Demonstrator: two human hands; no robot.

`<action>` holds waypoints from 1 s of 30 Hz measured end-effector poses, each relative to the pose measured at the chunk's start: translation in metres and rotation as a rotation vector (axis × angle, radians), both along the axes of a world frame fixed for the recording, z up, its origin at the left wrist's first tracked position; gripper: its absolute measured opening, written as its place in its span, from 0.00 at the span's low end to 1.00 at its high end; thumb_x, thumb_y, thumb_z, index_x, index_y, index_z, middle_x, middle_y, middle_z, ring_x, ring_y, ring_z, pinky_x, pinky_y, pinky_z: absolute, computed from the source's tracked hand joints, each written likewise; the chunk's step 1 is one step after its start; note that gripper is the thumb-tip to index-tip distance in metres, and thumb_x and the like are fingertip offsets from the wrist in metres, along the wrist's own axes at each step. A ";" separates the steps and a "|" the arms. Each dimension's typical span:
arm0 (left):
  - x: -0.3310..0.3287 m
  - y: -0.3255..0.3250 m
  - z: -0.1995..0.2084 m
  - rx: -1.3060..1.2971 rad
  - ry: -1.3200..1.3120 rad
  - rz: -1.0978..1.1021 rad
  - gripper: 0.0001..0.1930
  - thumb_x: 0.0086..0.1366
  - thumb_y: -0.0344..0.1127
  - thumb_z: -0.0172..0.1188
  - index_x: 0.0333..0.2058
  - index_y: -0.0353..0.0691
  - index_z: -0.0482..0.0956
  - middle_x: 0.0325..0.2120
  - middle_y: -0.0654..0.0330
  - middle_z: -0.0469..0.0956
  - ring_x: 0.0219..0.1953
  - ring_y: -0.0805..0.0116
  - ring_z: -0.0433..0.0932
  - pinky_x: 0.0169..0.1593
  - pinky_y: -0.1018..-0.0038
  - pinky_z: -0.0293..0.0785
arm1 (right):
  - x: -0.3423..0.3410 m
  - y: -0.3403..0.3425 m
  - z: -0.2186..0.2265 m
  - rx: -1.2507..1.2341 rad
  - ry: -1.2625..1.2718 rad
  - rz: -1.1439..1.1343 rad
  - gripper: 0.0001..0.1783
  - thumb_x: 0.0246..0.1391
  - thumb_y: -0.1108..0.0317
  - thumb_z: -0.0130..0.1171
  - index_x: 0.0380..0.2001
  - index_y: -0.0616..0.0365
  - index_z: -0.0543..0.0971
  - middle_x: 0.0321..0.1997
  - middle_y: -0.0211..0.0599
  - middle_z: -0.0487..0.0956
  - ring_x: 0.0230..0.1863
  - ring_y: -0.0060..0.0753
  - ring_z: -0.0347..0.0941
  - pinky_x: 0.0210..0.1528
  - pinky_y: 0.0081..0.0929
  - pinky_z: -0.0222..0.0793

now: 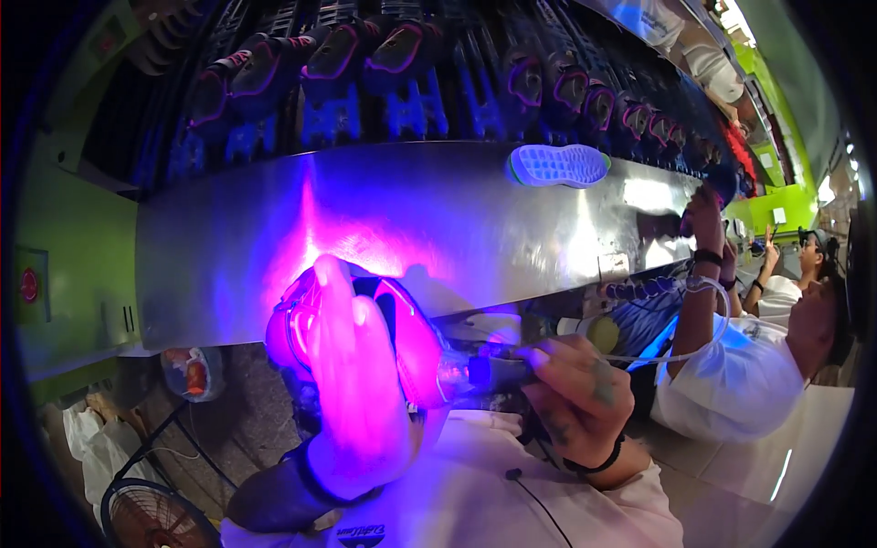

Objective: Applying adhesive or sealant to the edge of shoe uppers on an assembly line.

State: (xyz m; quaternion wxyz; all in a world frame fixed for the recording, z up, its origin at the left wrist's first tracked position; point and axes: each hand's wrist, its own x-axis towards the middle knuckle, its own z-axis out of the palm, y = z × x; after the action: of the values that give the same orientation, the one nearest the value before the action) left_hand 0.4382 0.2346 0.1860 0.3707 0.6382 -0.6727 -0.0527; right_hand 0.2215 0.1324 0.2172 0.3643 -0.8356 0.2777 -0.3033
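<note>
My left hand (356,374), lit bright pink, holds a dark shoe (416,342) at the near edge of the metal bench. Its fingers lie long across the shoe and hide much of it. Closed around the dark handle of a brush-like tool (502,373) is my right hand (580,393), just right of the shoe. The tool's pale tip meets the shoe's right side, though glare blurs the contact. A pale shoe sole (559,166) with a green edge lies at the back of the bench.
Behind the metal bench (438,219) is a dark rack (365,119) carrying several shoes with pink-lit outlines. A co-worker in a white shirt (740,365) works at the right, near a coiled hose (644,290). At lower left stand a fan (151,516) and a green cabinet (78,265).
</note>
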 end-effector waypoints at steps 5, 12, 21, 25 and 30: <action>0.013 -0.038 0.019 -0.048 -0.086 0.049 0.40 0.66 0.30 0.62 0.66 0.10 0.52 0.62 0.15 0.60 0.55 0.31 0.77 0.53 0.55 0.79 | 0.014 -0.021 0.000 -0.193 -0.007 -0.029 0.25 0.48 0.84 0.68 0.52 0.64 0.83 0.46 0.50 0.84 0.40 0.50 0.82 0.42 0.38 0.78; 0.048 -0.047 0.031 0.151 0.227 0.056 0.47 0.59 0.30 0.68 0.70 0.17 0.50 0.69 0.24 0.55 0.62 0.32 0.70 0.64 0.48 0.68 | 0.049 -0.038 -0.026 -0.133 -0.169 -0.002 0.24 0.49 0.83 0.68 0.52 0.65 0.82 0.45 0.51 0.84 0.42 0.51 0.82 0.44 0.38 0.78; 0.147 -0.023 -0.012 0.333 -0.016 -0.075 0.60 0.49 0.43 0.81 0.74 0.36 0.50 0.67 0.41 0.64 0.64 0.41 0.71 0.64 0.52 0.71 | 0.087 -0.014 -0.094 0.032 -0.172 -0.105 0.18 0.58 0.74 0.66 0.52 0.58 0.85 0.48 0.47 0.85 0.46 0.50 0.83 0.49 0.37 0.78; 0.147 -0.011 -0.033 0.499 0.354 -0.139 0.61 0.49 0.47 0.83 0.72 0.30 0.51 0.61 0.41 0.72 0.59 0.48 0.77 0.61 0.56 0.75 | 0.088 -0.022 -0.063 0.217 -0.104 -0.138 0.19 0.58 0.73 0.67 0.54 0.60 0.84 0.49 0.44 0.85 0.46 0.40 0.82 0.49 0.34 0.78; 0.094 0.020 -0.035 0.435 0.572 -0.248 0.65 0.51 0.49 0.82 0.71 0.21 0.43 0.55 0.40 0.77 0.56 0.48 0.81 0.59 0.57 0.78 | 0.078 -0.034 -0.012 0.293 -0.144 0.031 0.16 0.58 0.77 0.65 0.50 0.65 0.83 0.47 0.47 0.84 0.45 0.37 0.82 0.47 0.31 0.76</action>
State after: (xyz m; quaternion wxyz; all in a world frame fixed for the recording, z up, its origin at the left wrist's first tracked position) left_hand 0.5318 0.2550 0.1508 0.3902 0.5754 -0.5872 -0.4146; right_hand 0.2990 0.0985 0.2056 0.5059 -0.7537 0.2793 -0.3130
